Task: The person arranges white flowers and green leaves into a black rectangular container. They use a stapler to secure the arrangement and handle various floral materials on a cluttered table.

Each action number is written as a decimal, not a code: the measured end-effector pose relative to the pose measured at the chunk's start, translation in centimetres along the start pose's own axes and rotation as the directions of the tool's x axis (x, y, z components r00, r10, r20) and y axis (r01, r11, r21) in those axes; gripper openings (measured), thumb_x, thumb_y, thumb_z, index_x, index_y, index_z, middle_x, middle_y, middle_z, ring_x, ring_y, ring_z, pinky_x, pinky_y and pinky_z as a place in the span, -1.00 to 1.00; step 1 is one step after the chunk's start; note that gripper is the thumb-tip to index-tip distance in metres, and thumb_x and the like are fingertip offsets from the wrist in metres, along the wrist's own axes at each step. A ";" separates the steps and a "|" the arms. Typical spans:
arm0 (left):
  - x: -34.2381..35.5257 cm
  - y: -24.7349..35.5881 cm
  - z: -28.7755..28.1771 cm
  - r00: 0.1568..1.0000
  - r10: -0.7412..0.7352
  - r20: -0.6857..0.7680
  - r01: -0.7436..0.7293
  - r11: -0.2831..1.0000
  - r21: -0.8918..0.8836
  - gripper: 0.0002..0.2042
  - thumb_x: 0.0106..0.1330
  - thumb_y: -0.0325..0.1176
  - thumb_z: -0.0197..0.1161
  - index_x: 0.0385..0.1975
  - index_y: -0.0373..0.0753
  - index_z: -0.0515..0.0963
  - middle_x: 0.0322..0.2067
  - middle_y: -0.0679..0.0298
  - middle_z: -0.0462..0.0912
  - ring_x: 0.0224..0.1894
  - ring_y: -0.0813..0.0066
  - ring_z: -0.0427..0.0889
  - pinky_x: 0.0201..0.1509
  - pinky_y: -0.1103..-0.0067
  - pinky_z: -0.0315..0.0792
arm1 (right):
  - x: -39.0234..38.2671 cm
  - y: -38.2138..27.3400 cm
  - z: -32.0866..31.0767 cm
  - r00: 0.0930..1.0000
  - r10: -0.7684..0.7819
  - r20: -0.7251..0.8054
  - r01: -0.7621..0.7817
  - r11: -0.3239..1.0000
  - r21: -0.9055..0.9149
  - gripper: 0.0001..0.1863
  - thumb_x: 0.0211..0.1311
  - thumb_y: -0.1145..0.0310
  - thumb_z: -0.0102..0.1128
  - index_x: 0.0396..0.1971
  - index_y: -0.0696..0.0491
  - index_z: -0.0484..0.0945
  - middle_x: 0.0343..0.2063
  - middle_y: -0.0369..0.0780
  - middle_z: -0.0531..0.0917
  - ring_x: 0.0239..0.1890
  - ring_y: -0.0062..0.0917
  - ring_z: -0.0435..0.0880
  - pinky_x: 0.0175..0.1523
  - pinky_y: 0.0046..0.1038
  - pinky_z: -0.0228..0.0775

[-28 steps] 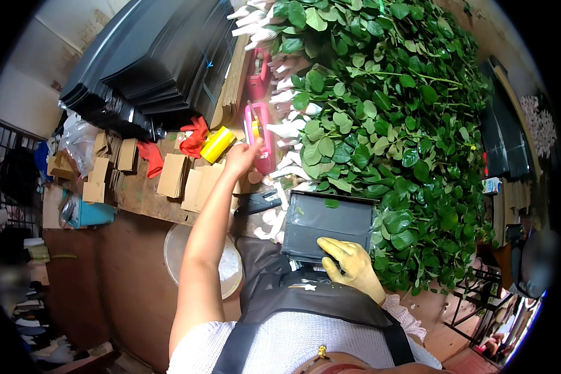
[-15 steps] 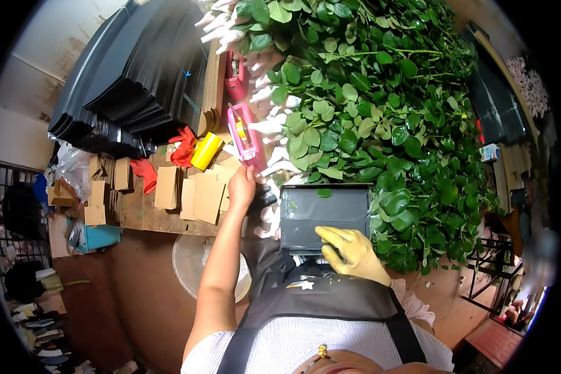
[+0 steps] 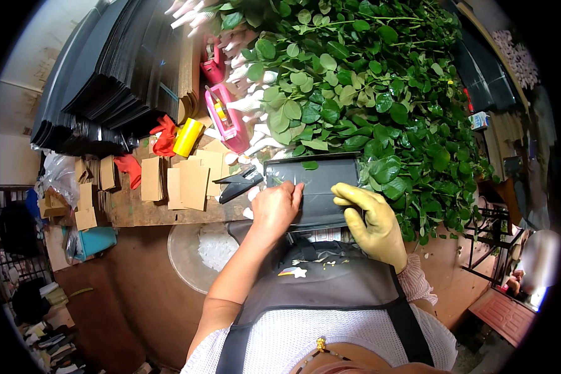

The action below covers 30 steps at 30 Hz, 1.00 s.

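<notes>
Handwork at one black panel, which lies at the centre of the frame with one loose leaf near its upper edge. Your bare left hand is over the panel's left part, fingers drawn together against the thumb; whether anything thin is pinched there cannot be told. Your right hand, in one yellow glove, is released, its thumb apart from the forefinger, at the panel's lower right; contact with the panel cannot be made out.

The step in hand appears to be fine fingertip work on the panel's face. A next move from this pose would call for a light, exact touch by your left hand, with the gloved one steadying the right edge.

Counted on the desk, left of centre: two pink tape dispensers, one yellow roll, two red crumpled pieces, one black hand tool just left of the panel, and at least two loose cardboard pieces. One round tub stands below the desk's edge, one teal bin farther left. Black sheets at upper left, white-wrapped heads at upper centre and leafy stems at upper right defy counting.
</notes>
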<state>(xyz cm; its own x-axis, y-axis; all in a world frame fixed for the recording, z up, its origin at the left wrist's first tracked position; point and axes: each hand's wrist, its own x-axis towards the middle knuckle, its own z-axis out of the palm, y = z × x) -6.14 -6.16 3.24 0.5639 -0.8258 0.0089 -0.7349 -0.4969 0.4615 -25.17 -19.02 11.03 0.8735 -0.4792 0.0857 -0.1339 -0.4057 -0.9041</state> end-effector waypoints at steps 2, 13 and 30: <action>-0.3 0.3 -1.1 0.999 -0.019 0.033 0.016 0.996 0.090 -0.58 0.38 0.00 0.30 -0.58 -0.23 0.65 -0.69 0.02 0.61 -0.58 -0.04 0.66 -0.46 0.19 0.53 | 0.5 -1.0 -0.9 0.995 -0.077 0.064 0.085 0.987 -0.135 -0.57 0.39 0.62 0.10 0.24 0.21 0.49 0.10 -0.07 0.67 0.08 -0.39 0.72 0.24 -0.39 0.50; -2.3 -4.1 -1.7 0.865 0.490 -0.111 -0.490 0.871 0.030 -0.59 0.15 -0.29 0.49 0.06 0.13 0.72 -0.16 0.15 0.53 -0.10 0.12 0.52 0.01 0.28 0.40 | 3.4 -0.2 2.6 0.864 0.362 0.351 -0.460 0.851 0.255 -0.58 0.61 0.38 -0.07 0.37 0.08 0.38 0.00 -0.19 0.67 -0.17 -0.59 0.72 0.03 -0.56 0.52; 13.0 -21.6 1.0 0.835 -0.524 0.167 0.371 0.311 -0.875 -0.69 0.45 -0.12 0.28 -0.27 -0.28 0.72 -0.33 0.32 0.72 -0.29 0.62 0.59 -0.15 0.65 0.41 | 5.8 -1.3 7.3 0.869 0.151 0.472 -0.386 0.803 0.454 -0.62 0.59 0.18 0.04 0.13 0.15 0.58 0.00 -0.20 0.70 0.07 -0.55 0.68 0.20 -0.49 0.48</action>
<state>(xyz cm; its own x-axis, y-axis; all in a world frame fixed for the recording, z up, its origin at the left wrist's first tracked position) 16.68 -6.41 -7.45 0.7931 -0.4738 -0.3829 0.3100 -0.2270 0.9232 -16.54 -15.59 9.71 0.9595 -0.1102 -0.2593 -0.2322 0.2123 -0.9492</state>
